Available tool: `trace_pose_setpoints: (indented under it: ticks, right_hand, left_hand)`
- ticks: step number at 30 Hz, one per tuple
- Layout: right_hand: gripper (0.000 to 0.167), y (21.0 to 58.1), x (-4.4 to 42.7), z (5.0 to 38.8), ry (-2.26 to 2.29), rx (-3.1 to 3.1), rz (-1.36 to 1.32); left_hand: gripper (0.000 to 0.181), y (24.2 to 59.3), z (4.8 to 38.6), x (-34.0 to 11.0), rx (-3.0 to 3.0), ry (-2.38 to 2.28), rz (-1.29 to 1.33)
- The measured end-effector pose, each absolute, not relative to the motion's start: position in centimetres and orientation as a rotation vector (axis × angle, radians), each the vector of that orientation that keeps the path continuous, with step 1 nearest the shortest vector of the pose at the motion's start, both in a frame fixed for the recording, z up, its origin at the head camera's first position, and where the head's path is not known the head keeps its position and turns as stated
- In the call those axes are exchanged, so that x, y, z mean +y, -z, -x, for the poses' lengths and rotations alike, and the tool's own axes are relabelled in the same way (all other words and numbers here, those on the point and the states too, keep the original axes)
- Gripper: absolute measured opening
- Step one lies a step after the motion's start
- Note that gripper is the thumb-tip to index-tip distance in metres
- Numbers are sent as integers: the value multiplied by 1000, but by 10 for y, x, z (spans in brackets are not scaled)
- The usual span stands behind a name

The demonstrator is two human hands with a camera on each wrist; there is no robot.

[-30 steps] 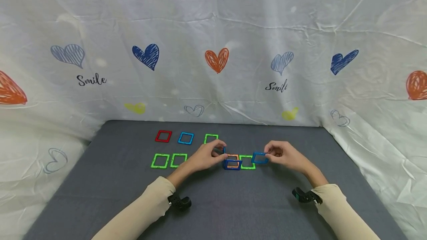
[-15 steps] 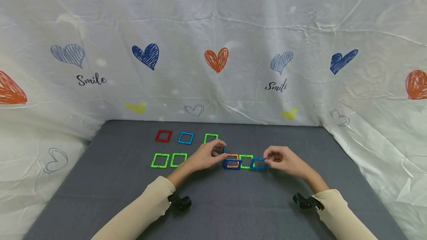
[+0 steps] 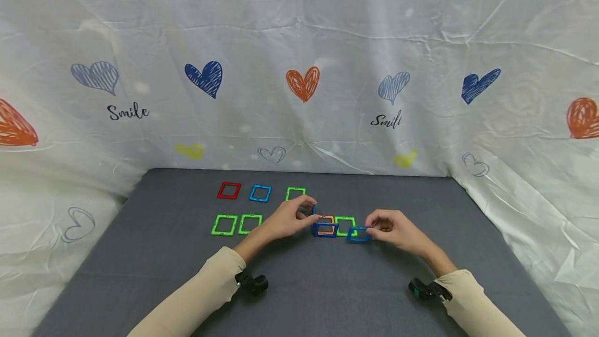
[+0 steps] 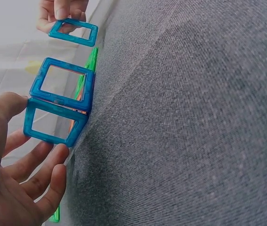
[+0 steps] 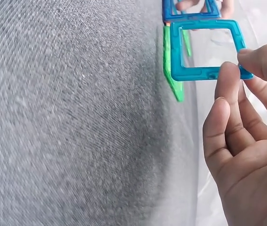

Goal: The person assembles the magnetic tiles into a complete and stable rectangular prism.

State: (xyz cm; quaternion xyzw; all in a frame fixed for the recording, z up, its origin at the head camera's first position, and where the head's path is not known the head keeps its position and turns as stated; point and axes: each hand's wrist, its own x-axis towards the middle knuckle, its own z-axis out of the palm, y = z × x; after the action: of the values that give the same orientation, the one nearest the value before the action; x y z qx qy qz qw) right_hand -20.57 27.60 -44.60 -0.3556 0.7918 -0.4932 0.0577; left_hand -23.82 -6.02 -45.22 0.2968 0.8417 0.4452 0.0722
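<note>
Grey tabletop fills the lower part of the head view, with a printed cloth behind. Right of centre, the right hand holds a light-blue square near the close right corner of a flat green square; a second ago it sat higher and further right. At left of the left-wrist view, the left hand pinches a blue side square beside a dark-blue square; keeping these steady should help. Upper right in the right-wrist view, fingers pinch the light-blue square's corner; lining up edges before contact seems wise.
</note>
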Motion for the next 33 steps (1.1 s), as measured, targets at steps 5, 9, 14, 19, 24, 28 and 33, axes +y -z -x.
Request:
trace_pose_setpoints:
  ticks: [5, 9, 14, 19, 24, 28, 33]
  right_hand:
    - [8, 449, 271, 206, 1516, 2378, 1079]
    - [8, 451, 268, 206, 1524, 2383, 1083]
    - [7, 453, 265, 208, 1517, 2394, 1058]
    - [6, 454, 262, 210, 1507, 2383, 1007]
    - [7, 453, 260, 211, 1501, 2396, 983]
    - [7, 453, 259, 211, 1501, 2400, 982]
    - [7, 454, 258, 211, 1506, 2405, 970]
  left_hand:
    - [39, 452, 238, -61, 2529, -1339, -885]
    - [40, 453, 238, -61, 2526, -1334, -885]
    - [40, 452, 238, -61, 2522, -1332, -876]
    - [40, 453, 238, -60, 2526, -1335, -870]
    - [41, 455, 240, -60, 2524, -1333, -869]
    - [40, 454, 240, -61, 2521, -1343, -880]
    - [40, 454, 240, -60, 2520, -1347, -880]
